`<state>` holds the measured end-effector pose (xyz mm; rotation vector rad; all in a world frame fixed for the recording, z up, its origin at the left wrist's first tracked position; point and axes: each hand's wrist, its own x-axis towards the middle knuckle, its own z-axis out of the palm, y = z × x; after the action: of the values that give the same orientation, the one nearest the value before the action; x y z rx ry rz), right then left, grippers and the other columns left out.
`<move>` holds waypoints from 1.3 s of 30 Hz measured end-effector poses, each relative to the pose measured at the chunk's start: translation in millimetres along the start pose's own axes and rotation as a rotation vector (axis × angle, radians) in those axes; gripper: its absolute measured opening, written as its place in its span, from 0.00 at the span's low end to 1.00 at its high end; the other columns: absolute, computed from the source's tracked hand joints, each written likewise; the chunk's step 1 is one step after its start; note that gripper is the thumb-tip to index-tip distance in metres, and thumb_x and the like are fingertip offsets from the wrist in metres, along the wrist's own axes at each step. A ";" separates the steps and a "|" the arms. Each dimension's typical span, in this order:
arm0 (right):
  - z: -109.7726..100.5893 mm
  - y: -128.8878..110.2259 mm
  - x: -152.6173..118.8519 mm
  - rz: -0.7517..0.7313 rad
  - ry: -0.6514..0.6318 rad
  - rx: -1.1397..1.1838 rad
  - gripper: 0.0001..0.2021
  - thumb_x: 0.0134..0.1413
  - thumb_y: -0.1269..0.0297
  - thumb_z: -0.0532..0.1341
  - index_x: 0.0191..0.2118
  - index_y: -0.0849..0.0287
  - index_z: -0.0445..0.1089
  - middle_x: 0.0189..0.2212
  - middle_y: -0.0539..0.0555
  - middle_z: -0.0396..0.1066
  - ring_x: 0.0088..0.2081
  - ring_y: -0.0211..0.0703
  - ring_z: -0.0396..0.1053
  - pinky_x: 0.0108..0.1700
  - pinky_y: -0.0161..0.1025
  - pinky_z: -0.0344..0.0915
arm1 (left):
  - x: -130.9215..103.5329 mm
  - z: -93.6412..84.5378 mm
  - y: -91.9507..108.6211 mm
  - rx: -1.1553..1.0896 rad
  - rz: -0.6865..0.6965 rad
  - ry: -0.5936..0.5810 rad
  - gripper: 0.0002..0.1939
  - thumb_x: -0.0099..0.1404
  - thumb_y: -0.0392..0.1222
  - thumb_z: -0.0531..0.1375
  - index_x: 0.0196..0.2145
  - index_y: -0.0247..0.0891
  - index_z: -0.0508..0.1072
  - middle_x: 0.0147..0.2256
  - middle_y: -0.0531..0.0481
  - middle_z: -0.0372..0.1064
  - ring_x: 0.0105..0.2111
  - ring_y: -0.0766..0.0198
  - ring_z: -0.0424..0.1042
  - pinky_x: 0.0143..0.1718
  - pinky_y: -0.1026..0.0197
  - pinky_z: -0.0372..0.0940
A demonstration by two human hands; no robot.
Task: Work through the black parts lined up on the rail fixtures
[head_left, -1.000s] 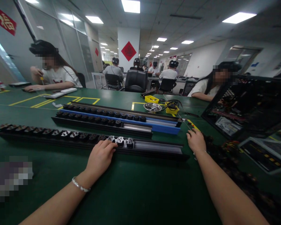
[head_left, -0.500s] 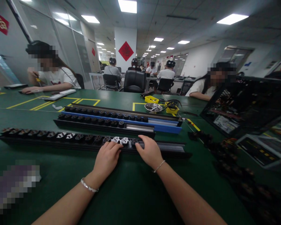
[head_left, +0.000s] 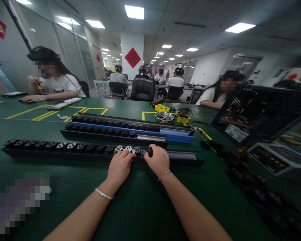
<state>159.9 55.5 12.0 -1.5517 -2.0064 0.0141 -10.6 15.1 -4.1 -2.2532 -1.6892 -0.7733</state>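
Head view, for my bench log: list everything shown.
front rail: one, black, at hands
rear rails: several, black and blue, beyond
blocks: many, mostly black, rails
dark parts: many, black, right
trays: two, yellow, behind rails
bowl: one, silver, beside trays
cables: several, black, by trays
open case: one, black, right
metal box: one, grey, right
blurred item: one, purplish, lower left
table: one, green, beneath
people: several, mixed tops, beyond
chairs: several, black, background
signs: several, red, walls
left hand: one, bare, at front rail
right hand: one, bare, holding block
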 end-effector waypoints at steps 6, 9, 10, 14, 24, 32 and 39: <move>-0.9 4.4 -1.4 -0.012 0.018 -0.004 0.08 0.49 0.64 0.56 0.37 0.57 0.67 0.33 0.52 0.70 0.37 0.42 0.65 0.42 0.37 0.55 | -1.9 2.6 -2.4 -0.023 0.004 0.004 0.14 0.61 0.31 0.53 0.41 0.40 0.72 0.37 0.48 0.69 0.36 0.59 0.65 0.39 0.55 0.62; -1.6 5.2 -1.3 -0.020 0.011 0.010 0.09 0.49 0.63 0.56 0.37 0.57 0.67 0.33 0.53 0.70 0.37 0.42 0.64 0.42 0.37 0.55 | -2.5 3.0 -4.0 -0.035 0.009 0.004 0.15 0.60 0.30 0.53 0.42 0.40 0.72 0.38 0.48 0.70 0.37 0.59 0.64 0.40 0.56 0.63; -2.1 5.6 -1.3 -0.021 0.007 0.013 0.09 0.49 0.63 0.56 0.37 0.57 0.67 0.33 0.53 0.70 0.37 0.42 0.64 0.42 0.37 0.55 | -2.6 2.9 -4.4 -0.037 0.010 0.002 0.15 0.60 0.30 0.53 0.42 0.40 0.72 0.38 0.48 0.70 0.37 0.59 0.65 0.40 0.56 0.63; -5.5 9.3 -1.5 -0.007 0.001 0.011 0.09 0.49 0.64 0.56 0.37 0.57 0.67 0.33 0.53 0.70 0.37 0.42 0.65 0.41 0.36 0.56 | -2.9 1.9 -5.0 -0.052 0.011 0.007 0.15 0.60 0.30 0.52 0.41 0.40 0.73 0.39 0.48 0.70 0.38 0.58 0.65 0.41 0.55 0.63; -10.2 16.6 -1.6 0.013 -0.026 0.018 0.10 0.49 0.64 0.56 0.38 0.58 0.67 0.35 0.54 0.71 0.39 0.42 0.65 0.43 0.36 0.57 | -3.5 2.0 -5.1 -0.063 0.004 0.038 0.15 0.61 0.31 0.52 0.41 0.41 0.74 0.38 0.48 0.71 0.38 0.59 0.66 0.40 0.55 0.64; -12.5 17.6 -0.7 0.044 -0.062 0.017 0.09 0.50 0.64 0.56 0.38 0.57 0.66 0.34 0.53 0.70 0.38 0.41 0.64 0.39 0.35 0.56 | -3.4 -3.3 -3.7 -0.036 -0.015 0.049 0.13 0.60 0.32 0.53 0.39 0.42 0.73 0.38 0.48 0.71 0.39 0.58 0.67 0.39 0.54 0.63; -14.2 19.8 -0.1 0.048 -0.065 0.025 0.07 0.49 0.65 0.56 0.36 0.56 0.66 0.33 0.53 0.69 0.37 0.41 0.64 0.38 0.35 0.56 | -4.4 -8.8 -5.2 0.058 -0.124 0.022 0.06 0.61 0.39 0.56 0.36 0.42 0.72 0.36 0.48 0.71 0.38 0.56 0.66 0.36 0.54 0.60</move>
<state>183.8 56.8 16.6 -1.6019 -2.0103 0.1098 -18.8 8.9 0.2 -2.1112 -1.8306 -0.7625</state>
